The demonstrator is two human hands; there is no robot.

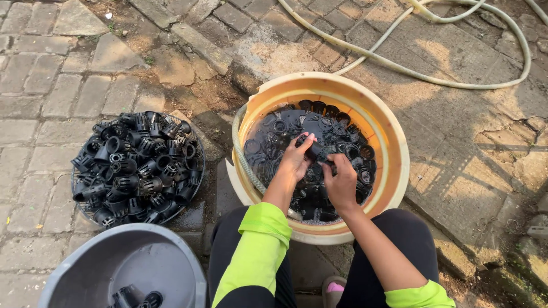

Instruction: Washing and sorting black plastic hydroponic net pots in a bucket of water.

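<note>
Both my hands reach into a cream-coloured plastic basin [394, 142] full of water and several small black net pots. My left hand [295, 161] grips one black net pot [313, 148] just above the water. My right hand [341, 181] touches the same pot from the right, its fingers closed around the pot's lower end. More black pots [342, 128] lie under the water around my hands. My sleeves are bright green, pushed up on the right arm.
A shallow wire basket [194, 188] heaped with black net pots [137, 165] stands left of the basin on brick paving. A grey plastic tub [97, 268] with a few pots sits at the lower left. A pale hose [434, 80] runs behind the basin and over its left rim.
</note>
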